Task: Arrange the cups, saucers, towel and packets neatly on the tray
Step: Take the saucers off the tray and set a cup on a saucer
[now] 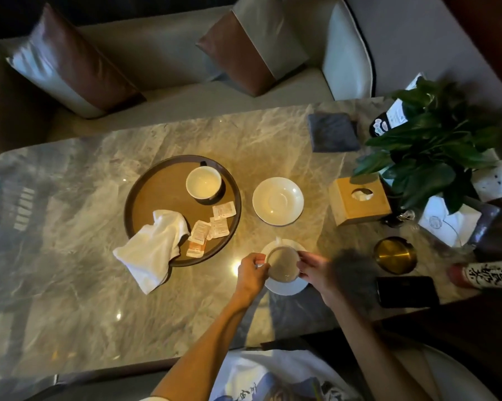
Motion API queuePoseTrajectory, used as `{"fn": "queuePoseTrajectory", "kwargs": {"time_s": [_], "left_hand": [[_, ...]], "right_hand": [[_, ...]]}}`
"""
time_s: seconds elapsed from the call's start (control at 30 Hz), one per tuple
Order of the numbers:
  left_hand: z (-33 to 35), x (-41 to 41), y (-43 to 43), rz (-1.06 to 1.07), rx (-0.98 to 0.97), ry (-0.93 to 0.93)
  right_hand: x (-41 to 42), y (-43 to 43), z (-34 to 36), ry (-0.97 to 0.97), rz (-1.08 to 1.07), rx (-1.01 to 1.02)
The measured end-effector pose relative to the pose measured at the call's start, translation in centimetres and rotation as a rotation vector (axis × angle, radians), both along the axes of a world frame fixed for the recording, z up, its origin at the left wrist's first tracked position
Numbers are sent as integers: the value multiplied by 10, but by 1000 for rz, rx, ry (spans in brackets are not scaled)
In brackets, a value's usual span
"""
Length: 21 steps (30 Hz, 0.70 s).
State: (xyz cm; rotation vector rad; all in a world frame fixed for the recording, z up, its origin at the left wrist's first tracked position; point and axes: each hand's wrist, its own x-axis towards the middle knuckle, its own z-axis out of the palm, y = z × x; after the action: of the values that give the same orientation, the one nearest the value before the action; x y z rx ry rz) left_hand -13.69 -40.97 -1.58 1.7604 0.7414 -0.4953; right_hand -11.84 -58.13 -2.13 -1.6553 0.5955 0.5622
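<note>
My left hand (251,273) and right hand (316,269) clasp the teacup (283,263), fingers (257,258) curled on its sides, beside the tray's (132,215) near-right edge. It looks glazed, slippery and breakable.

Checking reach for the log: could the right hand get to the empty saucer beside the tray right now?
Probably yes, once freed: the right hand grips the cup with the left hand, and the empty saucer lies just beyond on bare table, nothing between.

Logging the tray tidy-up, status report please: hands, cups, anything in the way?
Left hand and right hand grip near cup over its saucer, off the tray. Second cup on tray, spare saucer beside it. Towel hangs over tray rim; path looks open.
</note>
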Motion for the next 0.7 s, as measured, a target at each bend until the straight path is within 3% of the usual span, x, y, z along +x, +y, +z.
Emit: {"fn": "queuePoseTrajectory", "kwargs": {"time_s": [0.7], "left_hand": [[-10,-6,-13,-54,43,19]], "right_hand": [[-12,-15,-15,34,-10,-10]]}}
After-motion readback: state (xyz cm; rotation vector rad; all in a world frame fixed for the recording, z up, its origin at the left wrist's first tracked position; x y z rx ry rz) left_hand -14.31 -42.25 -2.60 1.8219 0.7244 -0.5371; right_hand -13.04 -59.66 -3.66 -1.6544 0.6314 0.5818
